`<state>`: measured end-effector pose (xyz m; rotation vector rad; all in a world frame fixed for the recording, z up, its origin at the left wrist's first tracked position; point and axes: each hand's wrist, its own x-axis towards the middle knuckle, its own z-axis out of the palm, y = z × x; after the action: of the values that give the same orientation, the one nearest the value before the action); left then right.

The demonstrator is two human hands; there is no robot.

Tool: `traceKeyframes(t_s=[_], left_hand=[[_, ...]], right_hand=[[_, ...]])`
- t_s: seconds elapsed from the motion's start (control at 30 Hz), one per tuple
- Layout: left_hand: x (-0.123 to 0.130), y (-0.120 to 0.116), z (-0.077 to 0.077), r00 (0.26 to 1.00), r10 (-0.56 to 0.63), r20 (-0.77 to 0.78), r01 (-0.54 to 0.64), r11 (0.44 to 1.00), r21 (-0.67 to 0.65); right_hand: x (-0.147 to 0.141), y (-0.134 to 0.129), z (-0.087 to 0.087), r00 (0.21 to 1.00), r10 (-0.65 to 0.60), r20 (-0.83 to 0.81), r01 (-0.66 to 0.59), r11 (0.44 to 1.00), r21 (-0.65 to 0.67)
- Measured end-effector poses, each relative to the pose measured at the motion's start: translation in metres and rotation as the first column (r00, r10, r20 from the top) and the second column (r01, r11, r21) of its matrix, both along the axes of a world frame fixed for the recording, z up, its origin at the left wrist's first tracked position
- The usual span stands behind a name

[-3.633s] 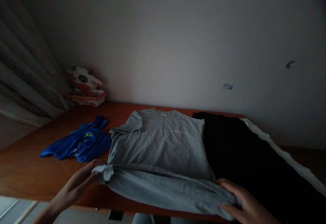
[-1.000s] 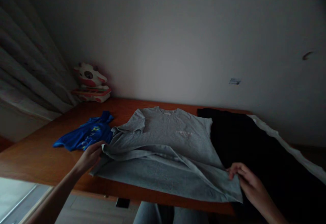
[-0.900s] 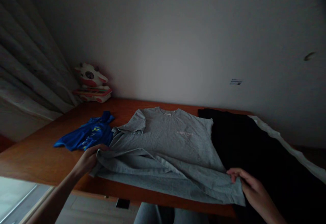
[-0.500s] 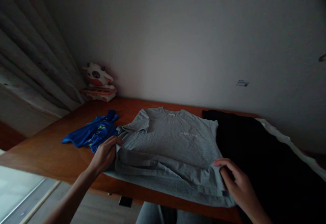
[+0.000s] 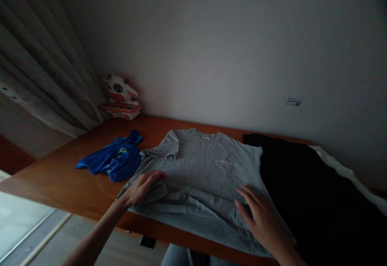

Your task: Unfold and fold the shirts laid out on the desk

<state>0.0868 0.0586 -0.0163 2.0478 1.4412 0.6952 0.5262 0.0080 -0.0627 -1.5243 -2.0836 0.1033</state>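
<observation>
A grey T-shirt [image 5: 208,161] lies front up on the wooden table, its collar toward the wall and its lower part bunched in folds near the front edge. My left hand [image 5: 145,185] rests on the left side of these folds, palm down; its fingers lie close together over the cloth, and whether they pinch it cannot be made out. On the right side of the folds, my right hand [image 5: 256,213] is open, its fingers apart over the shirt.
A small blue garment [image 5: 116,155] lies on the table [image 5: 57,177] at the left. Black cloth [image 5: 305,189] covers the right side, with white cloth [image 5: 335,165] behind it. A cow-shaped toy [image 5: 121,98] stands at the back left, beside a curtain [image 5: 39,60].
Both hands have moved inward over the shirt. My right hand has let go of the cloth and opened. The shirt's lower side edges have dropped and spread outward.
</observation>
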Motion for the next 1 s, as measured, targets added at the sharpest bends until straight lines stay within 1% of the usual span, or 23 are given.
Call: traceKeyframes(t_s=[0.03, 0.1, 0.17, 0.23, 0.33, 0.4, 0.5, 0.57, 0.63, 0.67, 0.7, 0.77, 0.8, 0.87, 0.93, 1.0], left_hand=[[0.001, 0.008, -0.002, 0.999, 0.019, -0.03, -0.018, 0.999, 0.041], [0.003, 0.028, -0.007, 0.986, 0.088, -0.141, -0.06, 0.98, 0.19], [0.005, 0.049, -0.013, 0.944, 0.178, -0.276, -0.079, 0.939, 0.335], [0.005, 0.069, -0.019, 0.884, 0.258, -0.391, -0.093, 0.915, 0.393], [-0.007, 0.089, -0.026, 0.811, 0.332, -0.482, -0.139, 0.909, 0.392], [-0.026, 0.095, -0.03, 0.793, 0.376, -0.479, -0.197, 0.902, 0.383], [-0.068, 0.097, -0.036, 0.817, 0.393, -0.423, -0.268, 0.907, 0.325], [-0.097, 0.097, -0.038, 0.834, 0.364, -0.414, -0.263, 0.923, 0.282], [-0.116, 0.098, -0.036, 0.833, 0.357, -0.423, -0.261, 0.927, 0.268], [-0.12, 0.098, -0.034, 0.829, 0.366, -0.423, -0.268, 0.924, 0.274], [-0.12, 0.098, -0.031, 0.826, 0.377, -0.419, -0.276, 0.919, 0.283], [-0.107, 0.099, -0.023, 0.83, 0.372, -0.416, -0.256, 0.916, 0.309], [-0.096, 0.099, -0.019, 0.836, 0.342, -0.428, -0.213, 0.923, 0.321], [-0.068, 0.099, -0.012, 0.842, 0.24, -0.483, -0.081, 0.942, 0.327], [-0.04, 0.1, -0.006, 0.83, 0.141, -0.54, 0.033, 0.954, 0.299], [-0.016, 0.105, -0.002, 0.815, 0.065, -0.576, 0.103, 0.961, 0.255]], right_hand=[[0.0, 0.001, -0.006, 1.0, -0.014, -0.004, 0.014, 1.0, 0.023], [-0.001, 0.003, -0.017, 0.999, -0.033, -0.018, 0.034, 0.997, 0.065], [-0.001, 0.004, -0.025, 0.999, -0.044, -0.033, 0.046, 0.995, 0.09], [0.0, 0.004, -0.029, 0.998, -0.046, -0.041, 0.05, 0.995, 0.087], [0.001, 0.003, -0.028, 0.998, -0.046, -0.048, 0.05, 0.995, 0.085], [0.002, 0.003, -0.026, 0.997, -0.044, -0.057, 0.049, 0.995, 0.088], [0.001, 0.002, -0.023, 0.997, -0.04, -0.068, 0.045, 0.996, 0.072], [0.001, 0.002, -0.022, 0.996, -0.042, -0.074, 0.046, 0.998, 0.05], [0.002, 0.002, -0.022, 0.995, -0.048, -0.082, 0.051, 0.998, 0.036], [0.002, 0.002, -0.022, 0.995, -0.05, -0.087, 0.053, 0.998, 0.032], [0.002, 0.002, -0.023, 0.994, -0.053, -0.092, 0.056, 0.998, 0.028], [0.001, 0.002, -0.023, 0.994, -0.054, -0.098, 0.057, 0.998, 0.023], [0.001, 0.002, -0.023, 0.994, -0.053, -0.098, 0.056, 0.998, 0.022], [0.001, 0.002, -0.022, 0.994, -0.053, -0.098, 0.056, 0.998, 0.024], [0.001, 0.003, -0.021, 0.994, -0.05, -0.098, 0.053, 0.998, 0.031], [0.001, 0.003, -0.021, 0.994, -0.05, -0.098, 0.054, 0.998, 0.037]])
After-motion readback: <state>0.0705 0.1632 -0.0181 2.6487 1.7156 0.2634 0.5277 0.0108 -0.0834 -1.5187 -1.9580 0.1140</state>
